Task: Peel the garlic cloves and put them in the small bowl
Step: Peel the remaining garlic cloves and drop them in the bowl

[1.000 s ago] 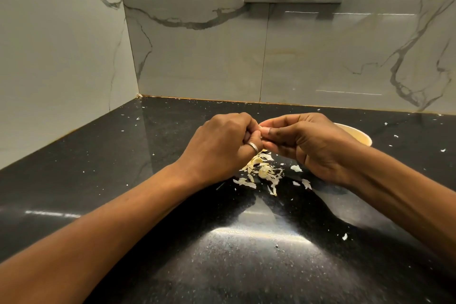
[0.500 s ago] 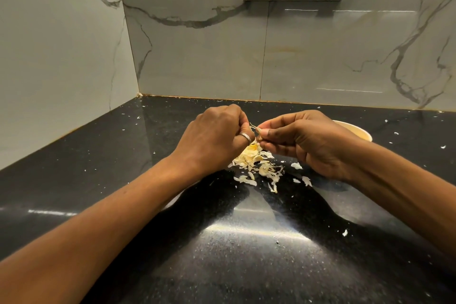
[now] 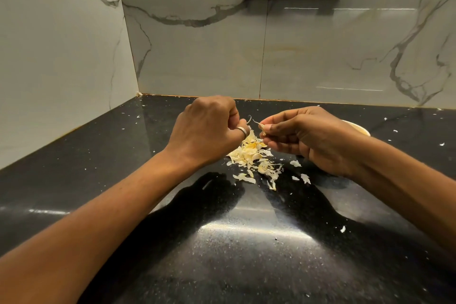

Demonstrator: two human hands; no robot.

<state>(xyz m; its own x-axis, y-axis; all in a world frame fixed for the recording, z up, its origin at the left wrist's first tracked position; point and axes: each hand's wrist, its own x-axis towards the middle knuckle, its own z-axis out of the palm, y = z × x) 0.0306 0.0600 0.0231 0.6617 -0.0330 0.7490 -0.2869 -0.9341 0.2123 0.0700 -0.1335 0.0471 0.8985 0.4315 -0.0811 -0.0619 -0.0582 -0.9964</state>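
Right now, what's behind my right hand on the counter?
Only the pale far rim of the small bowl shows past the right hand. The hand covers the rest of the bowl, so whether it holds any peeled cloves cannot be seen.

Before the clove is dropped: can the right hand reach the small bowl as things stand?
Probably yes. The small bowl sits just behind the right hand, with nothing seen between them.

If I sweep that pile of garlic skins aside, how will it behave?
The garlic skins look thin and curled, so probably light and floppy. Stray flakes dot the counter, so a push likely scatters them.
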